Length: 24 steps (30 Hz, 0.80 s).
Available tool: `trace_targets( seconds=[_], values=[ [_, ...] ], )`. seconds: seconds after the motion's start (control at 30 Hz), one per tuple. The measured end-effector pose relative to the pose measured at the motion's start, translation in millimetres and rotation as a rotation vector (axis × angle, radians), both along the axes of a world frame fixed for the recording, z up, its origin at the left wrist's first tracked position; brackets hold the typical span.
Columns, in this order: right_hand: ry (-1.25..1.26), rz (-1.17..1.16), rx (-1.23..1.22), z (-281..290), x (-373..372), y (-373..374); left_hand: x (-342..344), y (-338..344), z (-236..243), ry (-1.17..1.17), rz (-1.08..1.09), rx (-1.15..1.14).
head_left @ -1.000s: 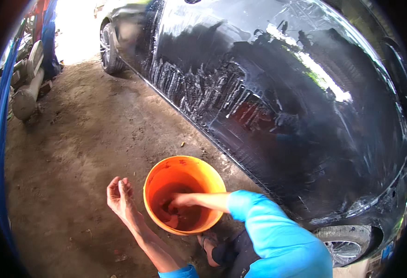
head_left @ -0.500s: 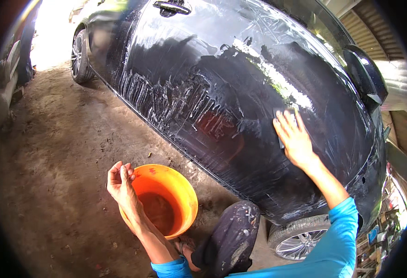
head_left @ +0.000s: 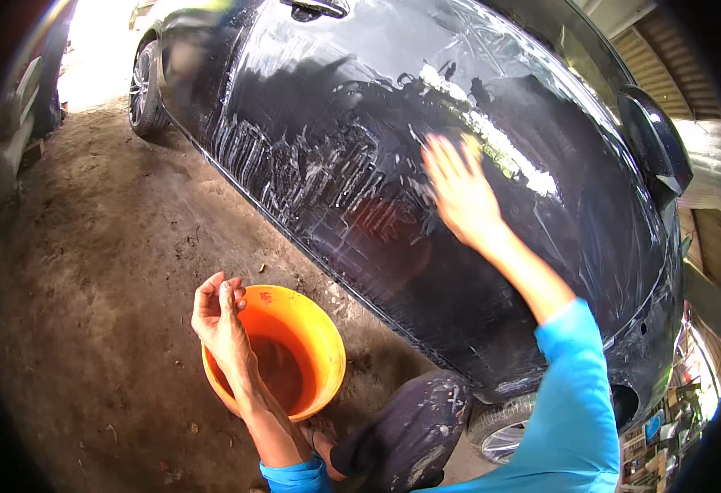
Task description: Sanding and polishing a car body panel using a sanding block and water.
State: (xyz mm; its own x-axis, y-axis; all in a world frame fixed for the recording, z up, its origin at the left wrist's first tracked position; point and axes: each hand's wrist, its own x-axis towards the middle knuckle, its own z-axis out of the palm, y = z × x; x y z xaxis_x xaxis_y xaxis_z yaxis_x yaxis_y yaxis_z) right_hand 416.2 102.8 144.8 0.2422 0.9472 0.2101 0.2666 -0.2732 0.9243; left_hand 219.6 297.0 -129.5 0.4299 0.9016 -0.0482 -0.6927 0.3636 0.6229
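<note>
Bare left hand (head_left: 222, 319) half-curled, bare right hand (head_left: 461, 193) spread on car body

Left hand: fingers loosely bent, thumb close to them; no held object visible. It is raised at the left side of a round orange bucket (head_left: 321, 333), wrist crossing the rim in this view; contact cannot be told. Brown liquid (head_left: 282, 371) lies low in the bucket. A sandaled foot (head_left: 321, 435) is just beside its base.

Centre: glossy black car door panel (head_left: 360, 115), marked with whitish streaks (head_left: 294, 177), thickest toward its lower left. Right hand: fingers extended, palm facing the panel, slightly blurred. Yellow patch at the fingertips; cannot tell whether a thin object is under the palm.

Far right: black wing mirror (head_left: 654, 140), well apart from the hand.

Risks (judged): grit caught between palm and panel could score the finish; a slick film could let the palm skid. Left forearm or foot could knock the bucket and spill the liquid, both being so near it. Uneven pressure could leave streaks behind.
</note>
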Motion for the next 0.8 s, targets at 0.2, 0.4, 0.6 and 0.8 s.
trace_targets(
  seconds=[0.2,0.4,0.6,0.8],
  values=[
    [0.098,-0.091,0.081,-13,-30,-57,14,-5,-13,0.000,-0.005,0.011],
    [-0.034,0.154,0.040,12,45,77,18,-32,25,-0.063,-0.157,0.071],
    [0.123,-0.159,0.213,-26,-42,-98,1,-6,-6,0.024,-0.031,0.040],
    [-0.055,0.103,0.163,-7,0,2,13,-27,21,-0.030,-0.135,0.033]
  ],
)
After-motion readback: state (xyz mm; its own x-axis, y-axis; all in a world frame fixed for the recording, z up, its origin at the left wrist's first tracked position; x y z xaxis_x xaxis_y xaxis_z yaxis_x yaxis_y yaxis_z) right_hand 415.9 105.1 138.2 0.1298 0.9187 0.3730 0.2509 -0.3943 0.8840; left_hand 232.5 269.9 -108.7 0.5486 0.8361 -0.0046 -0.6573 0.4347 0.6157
